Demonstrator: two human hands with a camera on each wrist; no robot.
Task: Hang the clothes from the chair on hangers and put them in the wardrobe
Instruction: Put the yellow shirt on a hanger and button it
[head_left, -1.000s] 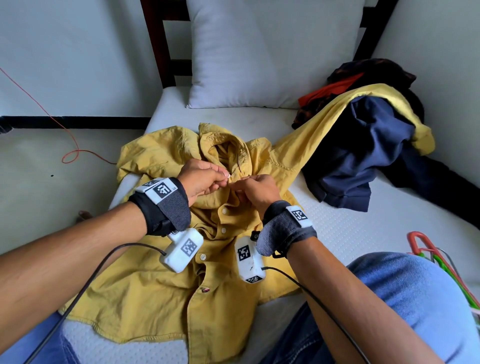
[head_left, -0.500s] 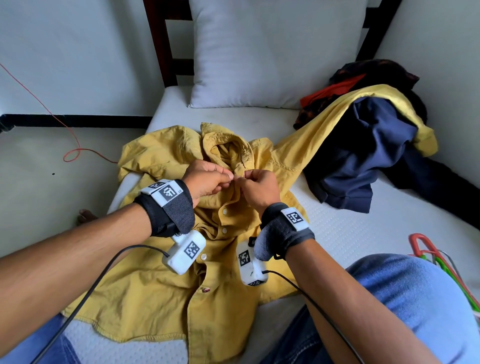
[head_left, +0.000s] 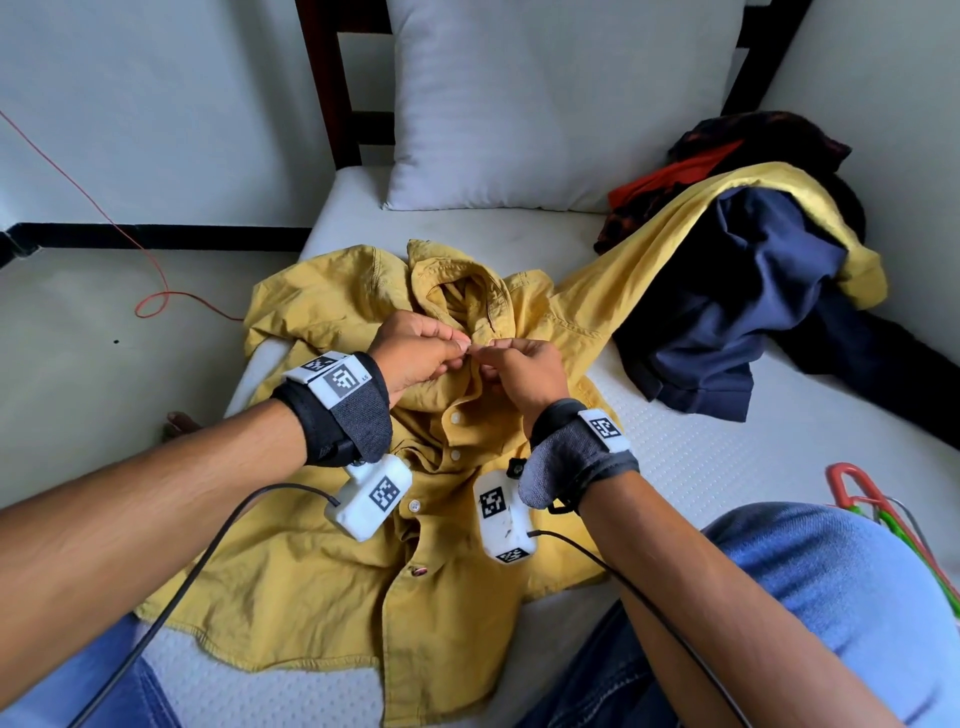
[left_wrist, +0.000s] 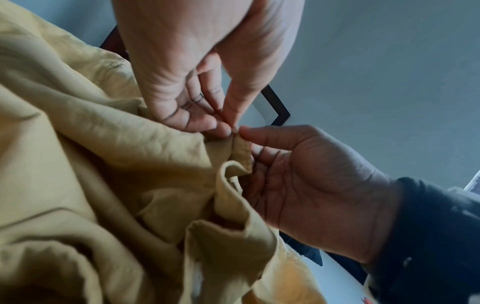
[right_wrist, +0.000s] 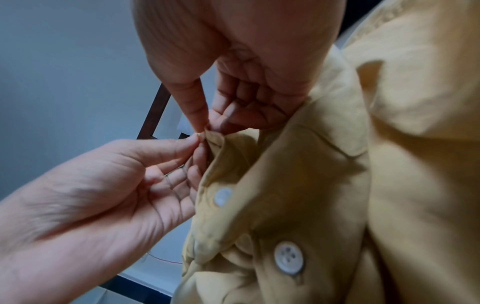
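Two hands meet at a yellow shirt (head_left: 322, 587) spread on a bed (head_left: 691, 467): left hand (head_left: 415, 353) and right hand (head_left: 524, 371) each pinch its top front edge.

A bedroom in a home.
A white mattress (head_left: 701, 467) with a dotted cover lies against plain pale walls, and a white pillow (head_left: 545, 104) leans on a dark wooden headboard (head_left: 332, 104). A yellow shirt (head_left: 322, 587) is spread on the mattress, and a heap of dark clothes (head_left: 737, 312) lies beside it. Coloured hangers (head_left: 883, 514) rest at the mattress edge. A thin red cable (head_left: 156, 301) lies on the floor.
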